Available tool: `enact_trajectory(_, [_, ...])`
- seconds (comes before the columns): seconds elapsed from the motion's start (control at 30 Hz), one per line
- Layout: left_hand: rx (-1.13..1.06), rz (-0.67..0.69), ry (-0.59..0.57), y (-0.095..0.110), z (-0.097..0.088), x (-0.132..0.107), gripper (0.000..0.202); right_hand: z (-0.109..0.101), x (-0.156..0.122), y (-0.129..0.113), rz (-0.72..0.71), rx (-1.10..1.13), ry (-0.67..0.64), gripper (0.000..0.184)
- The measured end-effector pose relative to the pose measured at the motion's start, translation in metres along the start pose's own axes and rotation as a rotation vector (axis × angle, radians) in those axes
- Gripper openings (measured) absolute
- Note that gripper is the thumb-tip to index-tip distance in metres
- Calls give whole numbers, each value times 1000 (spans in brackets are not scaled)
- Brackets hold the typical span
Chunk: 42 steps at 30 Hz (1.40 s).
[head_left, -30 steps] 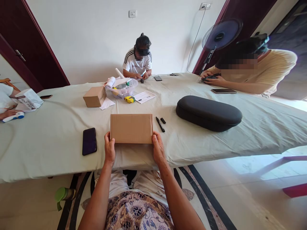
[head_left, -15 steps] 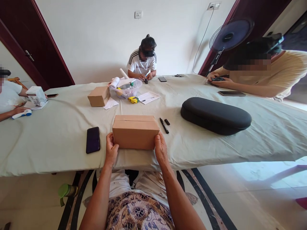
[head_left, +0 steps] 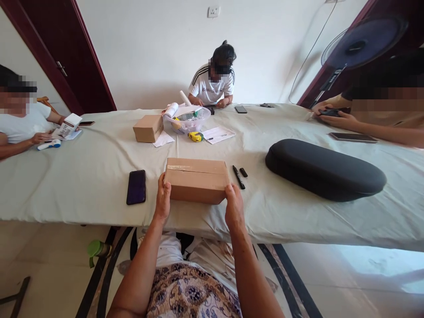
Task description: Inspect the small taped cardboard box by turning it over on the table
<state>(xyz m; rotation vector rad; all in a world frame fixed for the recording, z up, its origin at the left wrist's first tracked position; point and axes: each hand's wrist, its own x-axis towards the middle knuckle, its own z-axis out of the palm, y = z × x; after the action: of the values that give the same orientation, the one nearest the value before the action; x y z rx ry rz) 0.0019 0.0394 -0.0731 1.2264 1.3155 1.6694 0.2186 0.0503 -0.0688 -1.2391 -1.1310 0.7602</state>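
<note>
Directly in front of me a brown cardboard box [head_left: 198, 179] is held by its two ends, with a strip of tape showing on its top. My left hand [head_left: 163, 198] grips the left end, thumb on the near side. Around the right end my right hand [head_left: 234, 204] is closed in the same way. Whether the box rests on the table or hangs just above it, I cannot tell. Just right of the box lie an uncapped black marker [head_left: 238, 177] and its cap [head_left: 243, 172]. To the left is a dark phone [head_left: 136, 187].
A black oval case [head_left: 324, 170] lies to the right. Farther back are a second cardboard box [head_left: 148, 128], a plastic basket [head_left: 190, 121] of items, a yellow tape measure [head_left: 195, 137] and a paper [head_left: 219, 134]. Three people sit around the cloth-covered table [head_left: 92, 176]; a fan [head_left: 359, 46] stands behind.
My view has swung left, so everything sits farther right. The box has tilted in my hands and more of its top shows. At left, a person's white carton has tipped over.
</note>
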Motion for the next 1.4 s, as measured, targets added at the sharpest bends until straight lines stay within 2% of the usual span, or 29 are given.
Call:
enact_trajectory(0.13, [11,47,43,8,1,1,59,2,-1,10,-55,148,-17,49])
enact_trajectory(0.23, [-4,81,39,6,2,7,56,-1,4,22,-86,224,-101,50])
enact_trajectory(0.33, [-32,64,-14,-3,3,12,57,-3,8,32,-65,243,-176,50])
enact_trajectory(0.53, [-53,47,-79,-28,9,23,53,1,21,40,-48,206,-155,54])
enact_trajectory(0.7, [24,16,-45,-35,11,30,38,4,31,41,-15,125,-204,68])
enact_trajectory(0.8, [65,-7,1,-33,11,29,32,5,29,42,-32,62,-148,67])
enact_trajectory(0.9, [129,-29,44,-28,11,27,38,4,28,43,-22,-9,-60,61])
enact_trajectory(0.97, [142,-41,55,-25,13,28,40,3,30,41,10,-20,-48,62])
enact_trajectory(1.1, [65,-15,2,-19,17,36,44,-4,39,35,152,67,-144,61])
enact_trajectory(1.23, [3,-30,-69,-19,17,42,47,-16,51,34,295,118,-264,74])
enact_trajectory(1.4, [-91,-30,-62,-22,18,50,53,-23,68,39,223,221,-405,79])
